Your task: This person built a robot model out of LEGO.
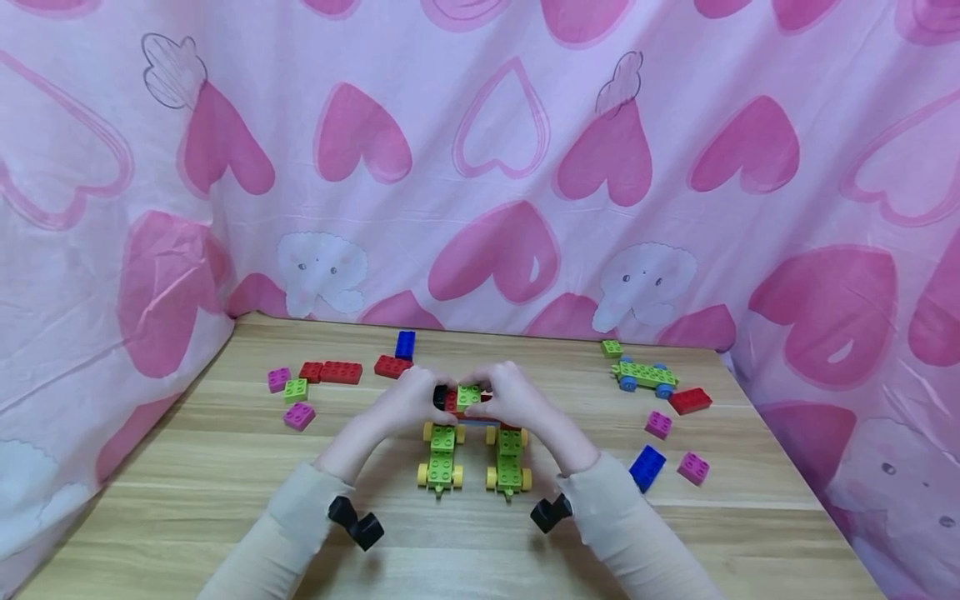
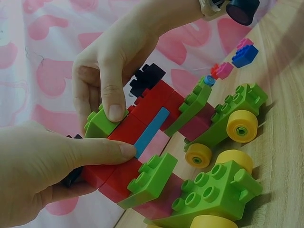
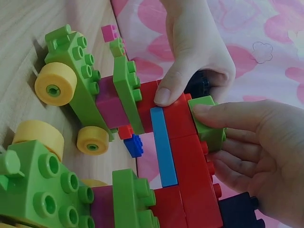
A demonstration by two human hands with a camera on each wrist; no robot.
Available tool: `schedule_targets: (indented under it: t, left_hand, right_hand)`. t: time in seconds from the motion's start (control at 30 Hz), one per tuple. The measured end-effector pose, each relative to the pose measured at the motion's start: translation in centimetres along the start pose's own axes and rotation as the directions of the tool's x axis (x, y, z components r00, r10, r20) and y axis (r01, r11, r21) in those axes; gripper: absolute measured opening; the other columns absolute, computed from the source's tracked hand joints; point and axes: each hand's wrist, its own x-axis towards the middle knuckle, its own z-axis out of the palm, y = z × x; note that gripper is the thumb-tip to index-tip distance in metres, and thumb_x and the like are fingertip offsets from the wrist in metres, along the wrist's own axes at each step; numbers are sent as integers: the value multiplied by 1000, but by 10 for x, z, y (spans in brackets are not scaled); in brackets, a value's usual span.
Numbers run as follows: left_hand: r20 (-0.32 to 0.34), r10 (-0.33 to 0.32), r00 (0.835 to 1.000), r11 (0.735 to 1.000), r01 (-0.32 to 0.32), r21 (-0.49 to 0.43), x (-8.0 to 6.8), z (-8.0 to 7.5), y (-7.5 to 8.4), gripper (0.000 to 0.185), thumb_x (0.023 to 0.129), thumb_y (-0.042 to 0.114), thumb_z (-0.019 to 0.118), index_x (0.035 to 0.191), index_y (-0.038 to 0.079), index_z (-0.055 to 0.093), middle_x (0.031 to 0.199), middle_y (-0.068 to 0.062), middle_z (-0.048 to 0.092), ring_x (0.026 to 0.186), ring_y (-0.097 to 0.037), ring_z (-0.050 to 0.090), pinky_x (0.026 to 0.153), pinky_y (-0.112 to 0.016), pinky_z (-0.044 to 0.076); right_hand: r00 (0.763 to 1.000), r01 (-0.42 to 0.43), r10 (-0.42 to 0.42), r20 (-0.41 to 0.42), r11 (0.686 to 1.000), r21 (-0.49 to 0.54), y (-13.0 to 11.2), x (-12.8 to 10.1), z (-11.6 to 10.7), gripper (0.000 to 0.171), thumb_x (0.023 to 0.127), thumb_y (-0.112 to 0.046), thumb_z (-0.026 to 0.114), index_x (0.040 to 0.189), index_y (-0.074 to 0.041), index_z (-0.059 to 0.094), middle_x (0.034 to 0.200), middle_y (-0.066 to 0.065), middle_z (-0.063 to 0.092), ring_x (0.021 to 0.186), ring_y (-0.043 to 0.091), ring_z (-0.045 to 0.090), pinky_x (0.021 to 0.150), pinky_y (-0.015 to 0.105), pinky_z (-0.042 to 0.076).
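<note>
Both hands meet at the table's middle on a red brick assembly (image 1: 467, 397), which spans the far ends of two green cars with yellow wheels (image 1: 441, 454) (image 1: 508, 457). My left hand (image 1: 408, 400) grips the assembly's left end, and its thumb (image 2: 95, 149) lies along the red bricks (image 2: 147, 107) beside a blue strip (image 2: 152, 126). My right hand (image 1: 510, 396) grips the right end, with its thumb (image 3: 213, 111) pressing a green brick (image 3: 209, 128) on top. Black bricks (image 2: 147, 78) stick out at the ends.
Loose bricks lie at the left: pink (image 1: 298, 415), green (image 1: 296, 389), red (image 1: 331, 372) and blue (image 1: 405, 343). At the right are a green plate on blue wheels (image 1: 645, 375), a red brick (image 1: 690, 401), pink ones (image 1: 693, 467) and a blue one (image 1: 647, 467). A pink heart curtain (image 1: 480, 167) closes in the table.
</note>
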Motion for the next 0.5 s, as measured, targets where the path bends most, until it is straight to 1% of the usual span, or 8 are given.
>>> schedule_targets:
  t: [0.1, 0.23, 0.33, 0.43, 0.5]
  left_hand:
    - [-4, -8, 1000, 1000, 8, -11, 0, 1, -1, 40, 72, 22, 87, 105, 6, 73, 93, -1, 72, 79, -7, 60, 69, -23, 52]
    - [-10, -11, 1000, 1000, 11, -23, -1, 2, -1, 43, 73, 23, 87, 109, 6, 72, 99, -2, 73, 84, -10, 62, 75, -27, 54]
    - [-17, -2, 1000, 1000, 2, -20, -4, 1, -1, 50, 73, 26, 87, 116, 5, 69, 107, -6, 72, 94, -16, 66, 84, -34, 56]
    - [-35, 10, 999, 1000, -11, -19, -7, -1, -2, 59, 75, 31, 85, 123, 4, 65, 117, -9, 70, 107, -22, 66, 93, -39, 54]
    - [-55, 19, 998, 1000, -20, -23, -10, -4, -3, 63, 76, 34, 84, 127, 4, 63, 122, -10, 68, 113, -25, 64, 97, -42, 53]
  right_hand:
    - [1000, -10, 10, 7, 1000, 7, -1, 0, 1, 32, 81, -13, 80, 111, -6, 73, 105, 7, 75, 89, 15, 69, 74, 29, 58]
    - [1000, -9, 8, 8, 1000, 22, -2, -1, 1, 33, 81, -12, 80, 112, -4, 72, 106, 9, 74, 93, 19, 70, 78, 35, 59]
    - [1000, -7, 7, 9, 1000, 24, -2, -2, 1, 34, 81, -12, 79, 114, -3, 71, 109, 11, 73, 99, 23, 69, 84, 40, 58]
    - [1000, -11, 10, 13, 1000, 8, -1, -3, 2, 37, 82, -13, 79, 116, -3, 70, 112, 11, 72, 104, 25, 68, 87, 41, 57]
    - [1000, -8, 8, 15, 1000, 0, -1, -4, 2, 38, 83, -14, 78, 118, -2, 69, 114, 11, 71, 107, 25, 67, 90, 41, 56]
